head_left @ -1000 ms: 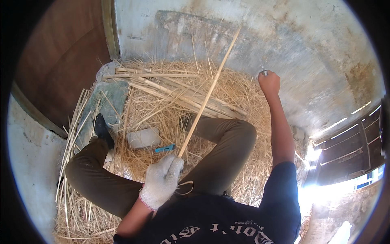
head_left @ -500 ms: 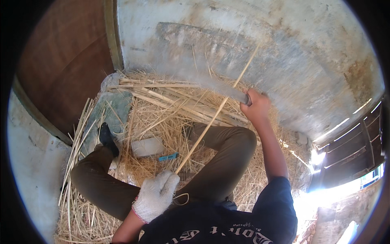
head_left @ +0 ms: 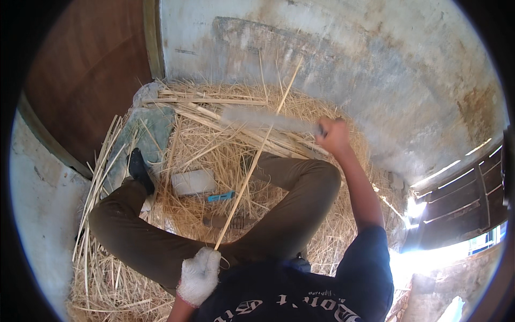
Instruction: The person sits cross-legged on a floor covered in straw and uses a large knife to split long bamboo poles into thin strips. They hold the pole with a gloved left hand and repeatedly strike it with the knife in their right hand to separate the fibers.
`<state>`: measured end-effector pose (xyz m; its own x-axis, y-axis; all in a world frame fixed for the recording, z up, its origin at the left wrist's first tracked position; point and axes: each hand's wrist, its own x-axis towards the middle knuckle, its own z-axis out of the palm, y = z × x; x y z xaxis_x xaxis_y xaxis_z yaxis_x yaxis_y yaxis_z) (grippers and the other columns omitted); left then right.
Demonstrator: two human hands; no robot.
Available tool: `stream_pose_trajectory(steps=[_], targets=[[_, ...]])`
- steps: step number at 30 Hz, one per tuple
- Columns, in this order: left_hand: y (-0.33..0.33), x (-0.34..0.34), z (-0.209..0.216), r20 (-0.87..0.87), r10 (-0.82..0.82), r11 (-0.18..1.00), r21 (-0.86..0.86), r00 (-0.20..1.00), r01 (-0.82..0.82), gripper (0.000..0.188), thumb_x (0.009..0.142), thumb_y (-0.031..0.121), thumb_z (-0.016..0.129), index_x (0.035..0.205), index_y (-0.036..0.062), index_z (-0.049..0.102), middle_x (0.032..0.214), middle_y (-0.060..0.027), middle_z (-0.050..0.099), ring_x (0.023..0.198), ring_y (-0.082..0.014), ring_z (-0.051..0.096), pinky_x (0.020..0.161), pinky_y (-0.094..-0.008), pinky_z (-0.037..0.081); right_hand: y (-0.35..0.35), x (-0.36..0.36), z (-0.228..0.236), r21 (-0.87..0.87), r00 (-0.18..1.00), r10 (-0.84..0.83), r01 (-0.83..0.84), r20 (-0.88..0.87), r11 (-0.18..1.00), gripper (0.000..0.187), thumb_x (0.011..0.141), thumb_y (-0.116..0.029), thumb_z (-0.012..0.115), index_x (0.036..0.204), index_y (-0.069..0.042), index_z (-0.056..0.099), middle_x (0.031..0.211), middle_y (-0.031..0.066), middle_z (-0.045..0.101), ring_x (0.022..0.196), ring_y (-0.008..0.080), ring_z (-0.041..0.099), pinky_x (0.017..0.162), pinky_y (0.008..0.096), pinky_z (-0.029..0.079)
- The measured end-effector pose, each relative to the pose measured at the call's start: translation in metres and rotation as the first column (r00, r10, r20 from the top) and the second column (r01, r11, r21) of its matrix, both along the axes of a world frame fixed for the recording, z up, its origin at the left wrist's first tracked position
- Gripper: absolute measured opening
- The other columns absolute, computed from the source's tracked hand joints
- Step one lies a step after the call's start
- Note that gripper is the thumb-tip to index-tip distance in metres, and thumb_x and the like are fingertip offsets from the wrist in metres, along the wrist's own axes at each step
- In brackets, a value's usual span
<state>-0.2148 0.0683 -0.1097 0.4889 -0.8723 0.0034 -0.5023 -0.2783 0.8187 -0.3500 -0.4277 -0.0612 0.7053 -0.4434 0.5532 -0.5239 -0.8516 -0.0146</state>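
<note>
Left of the long pale strip (head_left: 244, 190), a whitish block (head_left: 193, 182) and blue tool (head_left: 221, 197) sit in straw (head_left: 188, 158). At the strip's bottom end, the gloved left hand (head_left: 198, 276) is clenched round it and just pulled lower, so I'd guess it's being drawn past the blurry blade (head_left: 247, 117) crossing up top (can't tell if touching). Right of the strip, the bare right hand (head_left: 335, 138) grips the handle (head_left: 321, 130).

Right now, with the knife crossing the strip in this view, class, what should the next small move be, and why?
Perhaps the right hand should draw the knife lightly along the strip, away from the left hand: that gloved hand grips the strip's near end. The knife is blurred, so whether it touches the strip is unclear.
</note>
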Motion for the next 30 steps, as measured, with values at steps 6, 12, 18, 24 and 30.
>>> stream_pose_trajectory(steps=[6, 12, 18, 24, 30], targets=[[0.028, -0.007, -0.006, -0.395, 0.135, 0.987, -0.026, 0.909, -0.158, 0.02, 0.103, 0.018, 0.058, 0.089, 0.0053, 0.064, 0.068, -0.0061, 0.059, 0.055, -0.0192, 0.057, 0.053, -0.0319, 0.046, -0.105, 0.003, -0.029, 0.505, 0.79, -0.591, 0.447, 0.165, 0.739, 0.026, 0.08, -0.027, 0.071, 0.075, -0.002, 0.068, 0.065, 0.0182, 0.066, 0.055, 0.0309, 0.066, 0.057, 0.0454, 0.053], [0.041, 0.027, 0.029, -0.276, 0.379, 0.923, 0.052, 0.883, -0.38, 0.018, 0.101, 0.016, 0.062, 0.098, 0.0006, 0.07, 0.078, -0.0053, 0.063, 0.067, -0.0115, 0.061, 0.061, -0.0267, 0.049, -0.089, 0.018, -0.099, 0.832, 0.777, -0.61, 0.232, 0.153, 0.504, 0.032, 0.083, -0.032, 0.071, 0.077, -0.001, 0.064, 0.059, 0.0103, 0.057, 0.05, 0.0221, 0.058, 0.05, 0.0389, 0.046], [0.079, 0.094, 0.067, 0.62, 0.475, 0.834, -0.091, 0.625, -0.544, 0.019, 0.1, 0.01, 0.059, 0.111, -0.0021, 0.068, 0.101, -0.0207, 0.07, 0.089, -0.033, 0.069, 0.08, -0.0372, 0.052, -0.123, -0.036, -0.122, 0.632, 0.842, -0.537, 0.392, 0.047, 0.669, 0.047, 0.084, -0.046, 0.068, 0.085, 0.001, 0.071, 0.061, 0.0122, 0.062, 0.056, 0.0265, 0.062, 0.06, 0.045, 0.048], [0.118, 0.196, 0.091, 0.614, 0.717, 0.579, -0.26, 0.33, -0.772, 0.029, 0.104, 0.023, 0.057, 0.122, 0.0048, 0.07, 0.111, -0.0228, 0.072, 0.102, -0.0331, 0.072, 0.086, -0.0414, 0.056, -0.093, -0.015, -0.103, 0.746, 0.812, -0.572, 0.308, 0.117, 0.591, 0.032, 0.082, -0.033, 0.073, 0.076, -0.003, 0.066, 0.055, 0.0065, 0.054, 0.045, 0.0179, 0.051, 0.048, 0.0379, 0.041], [0.209, 0.296, -0.001, 0.919, 0.366, 0.17, 0.091, 0.149, -0.981, 0.05, 0.1, 0.03, 0.056, 0.148, 0.0145, 0.051, 0.14, -0.0136, 0.062, 0.131, -0.0335, 0.055, 0.106, -0.0493, 0.046, -0.083, -0.011, -0.101, 0.739, 0.812, -0.572, 0.318, 0.111, 0.594, 0.03, 0.082, -0.031, 0.074, 0.07, -0.007, 0.06, 0.051, 0.0023, 0.048, 0.041, 0.0153, 0.046, 0.042, 0.0352, 0.037]])
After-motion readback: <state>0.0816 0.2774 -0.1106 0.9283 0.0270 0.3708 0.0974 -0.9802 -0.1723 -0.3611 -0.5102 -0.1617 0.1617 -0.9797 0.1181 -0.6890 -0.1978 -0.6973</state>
